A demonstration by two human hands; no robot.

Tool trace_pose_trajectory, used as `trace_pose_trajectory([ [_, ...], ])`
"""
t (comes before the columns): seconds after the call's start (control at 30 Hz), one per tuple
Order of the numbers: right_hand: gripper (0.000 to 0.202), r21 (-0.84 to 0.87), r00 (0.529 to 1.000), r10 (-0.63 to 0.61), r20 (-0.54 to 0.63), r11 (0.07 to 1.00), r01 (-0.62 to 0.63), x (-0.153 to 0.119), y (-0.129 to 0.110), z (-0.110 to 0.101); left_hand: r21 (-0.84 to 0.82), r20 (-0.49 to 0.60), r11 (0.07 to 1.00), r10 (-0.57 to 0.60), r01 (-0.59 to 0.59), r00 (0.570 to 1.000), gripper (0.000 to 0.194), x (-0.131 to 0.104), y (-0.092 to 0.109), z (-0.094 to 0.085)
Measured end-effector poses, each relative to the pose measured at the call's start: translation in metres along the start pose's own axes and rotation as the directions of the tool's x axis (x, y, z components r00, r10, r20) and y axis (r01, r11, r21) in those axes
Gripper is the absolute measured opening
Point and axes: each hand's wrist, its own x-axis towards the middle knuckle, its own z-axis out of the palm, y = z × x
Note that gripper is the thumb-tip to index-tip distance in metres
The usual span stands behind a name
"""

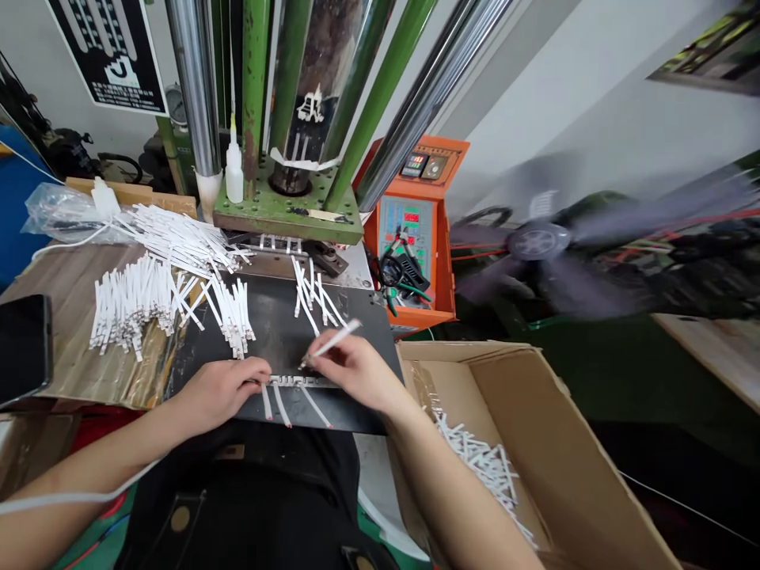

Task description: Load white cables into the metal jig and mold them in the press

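My right hand (356, 368) pinches a short white cable piece (340, 339) between thumb and fingers, its outer end pointing up and right. Below the fingertips runs a slotted metal bar (290, 381) along the front of a dark plate (270, 305). Several white cable pieces sit in the bar's slots, their tails hanging toward me; one is a cable piece (314, 407) slanting right. At the bar's left end, my left hand (222, 393) has its fingers closed, touching the bar beside the leftmost tail. What they grip is hidden. Loose cable pieces (305, 289) lie behind on the plate.
Piles of white cable pieces (139, 301) lie at left near a phone (24, 348). A green press (290, 214) stands over the plate's back. An orange control box (416, 229) and a spinning fan (537, 237) are right. A cardboard box (522, 427) holds more pieces.
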Motion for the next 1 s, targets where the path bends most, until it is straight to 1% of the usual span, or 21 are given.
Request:
trace_pose_trajectory([
  [0.03, 0.008, -0.036, 0.998, -0.032, -0.052, 0.999, 0.03, -0.012, 0.006, 0.0, 0.013, -0.012, 0.999, 0.036, -0.035, 0.999, 0.02, -0.002, -0.002, -0.006],
  [0.1, 0.01, -0.121, 0.989, -0.098, -0.11, 0.989, 0.085, -0.03, 0.015, 0.002, 0.078, -0.095, 0.994, 0.087, -0.08, 0.992, 0.021, -0.006, -0.007, -0.022],
  [0.2, 0.012, -0.247, 0.956, -0.256, -0.142, 0.945, 0.216, -0.042, 0.02, 0.008, 0.167, -0.242, 0.985, 0.088, -0.048, 0.966, 0.016, -0.011, -0.011, -0.047],
  [0.27, 0.015, -0.326, 0.926, -0.361, -0.113, 0.893, 0.309, -0.045, 0.019, 0.009, 0.201, -0.264, 0.98, 0.064, -0.01, 0.962, 0.015, -0.014, -0.011, -0.056],
  [0.3, 0.016, -0.368, 0.912, -0.402, -0.083, 0.863, 0.347, -0.046, 0.018, 0.01, 0.214, -0.245, 0.977, 0.056, -0.003, 0.968, 0.015, -0.015, -0.011, -0.057],
  [0.33, 0.017, -0.41, 0.9, -0.433, -0.049, 0.83, 0.377, -0.046, 0.017, 0.01, 0.225, -0.203, 0.974, 0.052, -0.005, 0.978, 0.016, -0.017, -0.01, -0.054],
  [0.4, 0.019, -0.48, 0.881, -0.472, 0.006, 0.772, 0.417, -0.046, 0.016, 0.011, 0.238, -0.09, 0.971, 0.052, -0.03, 0.995, 0.021, -0.018, -0.01, -0.042],
  [0.43, 0.019, -0.497, 0.874, -0.485, 0.018, 0.754, 0.429, -0.046, 0.015, 0.012, 0.241, -0.052, 0.97, 0.05, -0.036, 0.997, 0.022, -0.018, -0.009, -0.034],
  [0.5, 0.018, -0.484, 0.871, -0.49, 0.01, 0.76, 0.434, -0.045, 0.015, 0.014, 0.244, -0.04, 0.969, 0.042, -0.031, 0.998, 0.021, -0.018, -0.009, -0.018],
  [0.57, 0.018, -0.42, 0.881, -0.473, -0.006, 0.801, 0.427, -0.045, 0.013, 0.015, 0.246, -0.067, 0.969, 0.041, -0.024, 0.997, 0.021, -0.02, -0.01, -0.009],
  [0.63, 0.019, -0.335, 0.899, -0.438, 0.017, 0.844, 0.418, -0.045, 0.011, 0.013, 0.237, -0.064, 0.97, 0.06, -0.043, 0.996, 0.023, -0.024, -0.013, -0.011],
  [0.7, 0.022, -0.289, 0.909, -0.412, 0.067, 0.864, 0.412, -0.043, 0.009, 0.004, 0.234, -0.021, 0.97, 0.078, -0.071, 0.997, 0.028, -0.029, -0.017, -0.025],
  [0.77, 0.021, -0.328, 0.917, -0.395, 0.063, 0.859, 0.392, -0.032, 0.01, -0.012, 0.262, 0.032, 0.962, 0.076, -0.082, 0.997, 0.037, -0.029, -0.022, -0.049],
  [0.83, 0.019, -0.439, 0.922, -0.388, -0.015, 0.831, 0.342, -0.009, 0.017, -0.034, 0.318, 0.072, 0.946, 0.048, -0.069, 0.996, 0.045, -0.02, -0.029, -0.075],
  [0.87, 0.02, -0.501, 0.921, -0.386, -0.061, 0.809, 0.306, 0.007, 0.022, -0.045, 0.349, 0.084, 0.935, 0.031, -0.059, 0.996, 0.048, -0.011, -0.034, -0.087],
  [0.93, 0.024, -0.615, 0.917, -0.378, -0.125, 0.755, 0.227, 0.05, 0.036, -0.065, 0.398, 0.115, 0.916, 0.0, -0.046, 0.993, 0.052, 0.013, -0.047, -0.107],
  [1.0, 0.034, -0.698, 0.923, -0.349, -0.162, 0.702, 0.143, 0.098, 0.05, -0.077, 0.436, 0.143, 0.899, -0.023, -0.042, 0.989, 0.054, 0.044, -0.063, -0.118],
])
